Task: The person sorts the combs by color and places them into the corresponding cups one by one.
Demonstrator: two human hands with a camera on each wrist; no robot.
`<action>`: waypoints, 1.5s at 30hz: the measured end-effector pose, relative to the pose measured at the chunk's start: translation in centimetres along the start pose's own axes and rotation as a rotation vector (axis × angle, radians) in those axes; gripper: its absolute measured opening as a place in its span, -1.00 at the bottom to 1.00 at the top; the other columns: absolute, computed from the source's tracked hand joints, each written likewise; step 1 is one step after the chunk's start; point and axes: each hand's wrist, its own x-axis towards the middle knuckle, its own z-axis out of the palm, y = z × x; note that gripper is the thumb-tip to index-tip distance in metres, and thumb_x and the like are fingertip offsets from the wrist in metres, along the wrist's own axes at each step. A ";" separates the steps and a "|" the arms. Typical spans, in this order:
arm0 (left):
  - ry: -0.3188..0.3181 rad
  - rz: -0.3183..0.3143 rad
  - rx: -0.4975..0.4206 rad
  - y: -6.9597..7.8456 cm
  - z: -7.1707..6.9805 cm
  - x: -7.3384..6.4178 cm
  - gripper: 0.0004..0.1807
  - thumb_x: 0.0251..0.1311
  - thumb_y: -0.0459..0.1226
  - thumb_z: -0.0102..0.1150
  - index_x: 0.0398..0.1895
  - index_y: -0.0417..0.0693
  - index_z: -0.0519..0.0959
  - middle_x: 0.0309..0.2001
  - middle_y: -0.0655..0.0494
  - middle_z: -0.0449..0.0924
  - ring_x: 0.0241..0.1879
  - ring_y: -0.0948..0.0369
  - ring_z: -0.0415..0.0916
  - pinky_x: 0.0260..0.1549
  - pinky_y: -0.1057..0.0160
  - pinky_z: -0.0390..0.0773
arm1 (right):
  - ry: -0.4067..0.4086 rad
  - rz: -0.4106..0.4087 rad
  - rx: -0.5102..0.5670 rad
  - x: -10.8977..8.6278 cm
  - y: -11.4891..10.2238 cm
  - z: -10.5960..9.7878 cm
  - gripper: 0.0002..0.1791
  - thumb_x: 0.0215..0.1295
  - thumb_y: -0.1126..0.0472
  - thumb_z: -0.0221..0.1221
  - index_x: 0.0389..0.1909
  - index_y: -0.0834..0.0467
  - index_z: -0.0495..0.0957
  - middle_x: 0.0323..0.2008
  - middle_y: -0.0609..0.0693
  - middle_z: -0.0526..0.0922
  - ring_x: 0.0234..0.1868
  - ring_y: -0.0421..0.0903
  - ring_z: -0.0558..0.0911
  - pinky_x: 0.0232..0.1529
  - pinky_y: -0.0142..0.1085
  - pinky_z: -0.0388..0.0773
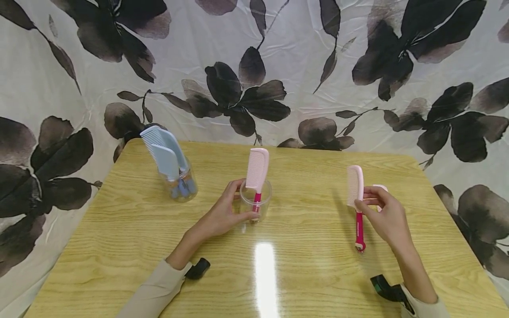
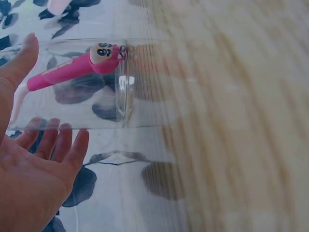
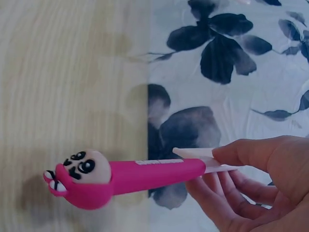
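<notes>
My left hand (image 1: 222,212) holds a clear plastic jar (image 1: 267,194), thumb on one side and fingers on the other. In that jar a pink comb (image 1: 257,170) stands head up; its magenta handle (image 2: 63,75), tipped with a small cartoon face, shows through the wall in the left wrist view. To the right, my right hand (image 1: 385,216) pinches a second pink comb (image 1: 355,185) by its head. This comb's magenta handle (image 3: 154,175) points down, a cartoon face at its end. Partly hidden behind the right hand is another pink comb (image 1: 381,187).
At the back left of the wooden table (image 1: 310,256) stands another clear jar (image 1: 191,193) holding blue combs (image 1: 166,150), heads up. A white cloth with dark flowers (image 1: 302,53) hangs behind the table's back edge.
</notes>
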 end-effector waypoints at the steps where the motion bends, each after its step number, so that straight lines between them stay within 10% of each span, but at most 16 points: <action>1: 0.000 -0.001 -0.001 0.0 0.0 0.0 -0.02 0.11 -0.16 0.58 0.50 -0.05 0.15 0.41 -0.01 0.21 0.40 -0.04 0.28 0.39 -0.08 0.36 | 0.000 -0.005 0.009 0.1 -0.3 0.0 -0.55 0.37 0.18 0.36 0.16 0.34 0.55 -0.07 0.26 0.69 -0.22 -0.58 0.50 -0.29 -0.62 0.45; 28: -0.003 -0.021 0.003 0.0 0.0 -0.3 -0.01 0.10 -0.14 0.58 0.50 -0.02 0.15 0.42 -0.01 0.21 0.39 -0.11 0.31 0.38 -0.14 0.36 | 0.103 -0.168 0.353 2.0 -5.5 1.4 -0.53 0.30 0.47 0.33 0.20 0.44 0.47 -0.12 -0.14 0.63 -0.13 -0.30 0.65 -0.11 -0.55 0.64; 45: -0.002 0.003 0.013 -0.3 0.0 0.1 -0.01 0.10 -0.15 0.59 0.50 -0.04 0.15 0.42 -0.02 0.21 0.40 -0.02 0.28 0.39 -0.06 0.37 | 0.225 -0.211 0.724 2.9 -8.7 3.2 -0.53 0.26 0.54 0.32 0.19 0.30 0.53 -0.04 0.14 0.63 -0.06 -0.02 0.66 0.01 -0.38 0.68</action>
